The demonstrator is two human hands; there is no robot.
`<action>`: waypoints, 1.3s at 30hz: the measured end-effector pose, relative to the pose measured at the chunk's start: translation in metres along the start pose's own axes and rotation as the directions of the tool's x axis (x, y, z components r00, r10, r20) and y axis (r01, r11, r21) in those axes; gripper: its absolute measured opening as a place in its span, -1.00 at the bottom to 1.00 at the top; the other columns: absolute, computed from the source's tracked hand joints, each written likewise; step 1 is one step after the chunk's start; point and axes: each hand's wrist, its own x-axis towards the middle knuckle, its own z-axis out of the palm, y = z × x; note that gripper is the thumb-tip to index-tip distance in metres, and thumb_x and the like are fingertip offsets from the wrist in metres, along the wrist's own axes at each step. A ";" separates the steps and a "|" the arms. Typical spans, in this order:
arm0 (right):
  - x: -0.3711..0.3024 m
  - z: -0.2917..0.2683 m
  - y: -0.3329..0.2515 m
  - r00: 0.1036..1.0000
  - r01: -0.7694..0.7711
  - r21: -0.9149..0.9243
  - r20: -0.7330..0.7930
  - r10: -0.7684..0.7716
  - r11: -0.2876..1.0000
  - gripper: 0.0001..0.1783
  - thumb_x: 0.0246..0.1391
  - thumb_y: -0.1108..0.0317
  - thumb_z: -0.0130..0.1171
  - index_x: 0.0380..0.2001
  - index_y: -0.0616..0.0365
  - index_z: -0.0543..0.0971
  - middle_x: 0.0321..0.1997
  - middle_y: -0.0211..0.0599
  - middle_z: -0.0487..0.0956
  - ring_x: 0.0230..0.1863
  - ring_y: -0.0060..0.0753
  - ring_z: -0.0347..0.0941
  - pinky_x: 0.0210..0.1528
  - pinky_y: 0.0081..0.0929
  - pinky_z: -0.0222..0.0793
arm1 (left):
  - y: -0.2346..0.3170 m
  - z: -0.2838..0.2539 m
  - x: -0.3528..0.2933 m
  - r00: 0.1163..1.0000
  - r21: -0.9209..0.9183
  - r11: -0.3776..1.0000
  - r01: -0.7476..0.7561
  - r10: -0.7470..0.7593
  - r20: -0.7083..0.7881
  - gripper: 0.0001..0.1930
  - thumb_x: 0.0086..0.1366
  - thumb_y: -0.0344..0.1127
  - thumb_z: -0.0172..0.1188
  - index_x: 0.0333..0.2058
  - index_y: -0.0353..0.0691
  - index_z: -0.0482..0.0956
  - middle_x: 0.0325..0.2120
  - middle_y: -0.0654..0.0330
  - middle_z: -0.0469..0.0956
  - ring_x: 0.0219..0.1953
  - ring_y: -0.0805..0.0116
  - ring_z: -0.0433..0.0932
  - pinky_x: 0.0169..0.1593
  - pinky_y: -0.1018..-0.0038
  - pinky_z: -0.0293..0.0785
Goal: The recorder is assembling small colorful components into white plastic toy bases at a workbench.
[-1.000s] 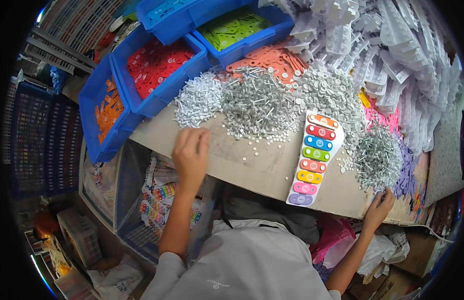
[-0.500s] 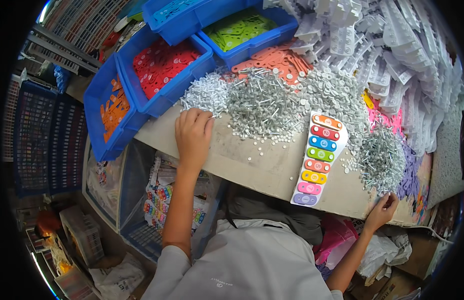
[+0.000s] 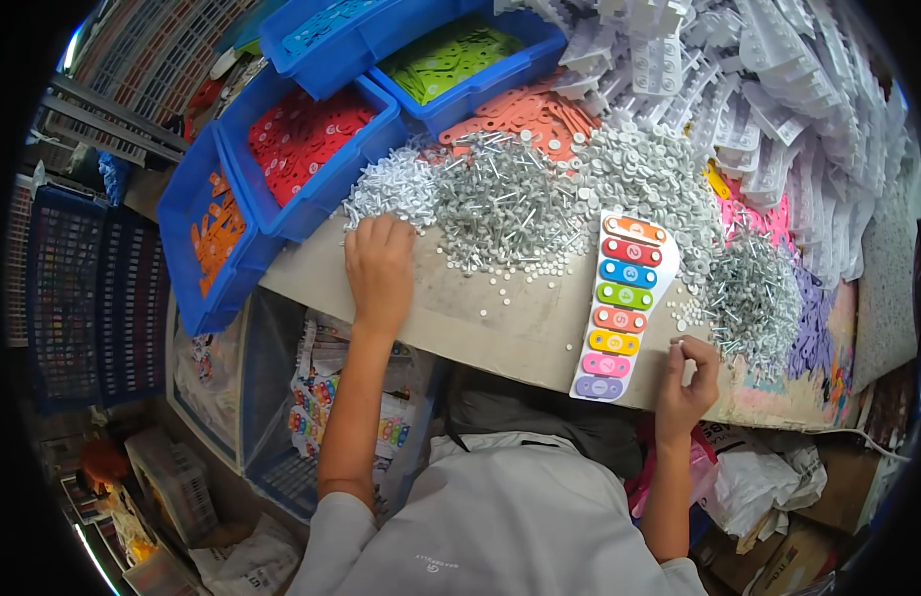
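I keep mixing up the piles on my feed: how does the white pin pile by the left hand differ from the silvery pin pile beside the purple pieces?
The white pin pile is whitish; the silvery pin pile shows grey metal shafts. The white pile looks smaller in the picture than the silvery one. The white pile lies near the left hand, the silvery pile beside the purple pieces. Both are loose heaps on the table.

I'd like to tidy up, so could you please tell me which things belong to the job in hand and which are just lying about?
Probably the job's:
- xylophone, beside right hand
- white pins, at left hand
- metal pins
- grey discs
- white frames
- red bars

Probably lying about:
- far-left crate
- pink bag
- cardboard box
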 end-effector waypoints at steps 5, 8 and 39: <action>0.001 0.014 -0.002 0.995 -0.090 0.122 0.060 0.083 0.988 -0.92 0.23 0.55 0.18 -0.22 0.26 0.50 -0.15 -0.25 0.58 -0.13 -0.50 0.51 0.00 -0.53 0.40 | 0.004 -0.010 -0.003 0.989 -0.042 0.997 0.068 -0.072 -0.127 -0.96 0.27 -0.46 0.23 -0.30 -0.24 0.57 -0.35 0.18 0.59 -0.21 0.24 0.53 -0.09 0.34 0.39; -0.002 0.019 -0.003 0.947 -0.322 0.319 0.090 0.309 0.891 -0.91 0.24 0.53 0.19 -0.23 0.24 0.49 -0.16 -0.30 0.58 -0.15 -0.57 0.49 -0.04 -0.59 0.40 | 0.018 -0.020 -0.010 0.930 -0.514 0.787 0.342 -0.362 0.065 -0.94 0.36 -0.47 0.16 -0.25 -0.31 0.58 -0.37 0.16 0.64 -0.26 0.34 0.60 -0.15 0.45 0.45; 0.013 0.017 -0.020 0.812 -0.564 0.316 0.380 0.443 0.763 -0.84 0.17 0.45 0.30 -0.37 0.21 0.49 -0.46 -0.47 0.52 -0.46 -0.79 0.36 -0.46 -0.75 0.22 | 0.152 -0.013 -0.029 0.633 -0.586 -0.243 0.773 0.253 0.732 -0.84 0.39 -0.43 0.20 -0.12 -0.39 0.61 -0.47 0.17 0.64 -0.59 0.66 0.48 -0.59 0.74 0.33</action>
